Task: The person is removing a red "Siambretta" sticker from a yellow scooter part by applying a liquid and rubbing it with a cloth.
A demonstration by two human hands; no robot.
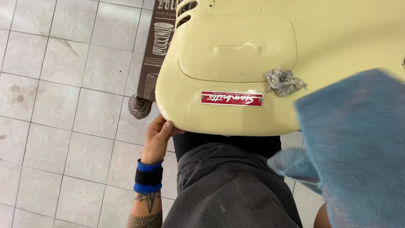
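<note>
Nearest cam: blue cloth [358, 147], fluffy, blurred, fills lower R of frame. R hand itself not visible, hidden behind/under cloth; only a bit of arm skin at bottom edge. Cloth presumably held by that hand, but grip can't be told from this view.

Below centre: dark grey trousers [228, 190], person's own lap/legs, standing right up against the work.

L hand [158, 137]: fingers curled under lower-left edge of the cream body panel [337, 38], thumb on top of the rim, so closed on the panel edge. Looks like a steadying hold, keeping panel from shifting. Blue-and-black wristband [148, 177] on that wrist; tattooed forearm below it.

Panel: pale yellow, glossy, curved; spans upper R half of frame. Raised rounded-rectangle section in its middle. Red badge plate [231, 99] w/ white script near lower edge, fixed by small screws at each end. Grey wad of rag/fibre [284, 81] lies on panel surface just R of the raised section, apart from the blue cloth. Vent slots at panel's top-left edge.

Farther: dark brown stand w/ printed cup drawings [154, 50] behind/under panel's L side, prob. what it rests on. Grey tiled floor [63, 84] beyond, some stains.
</note>
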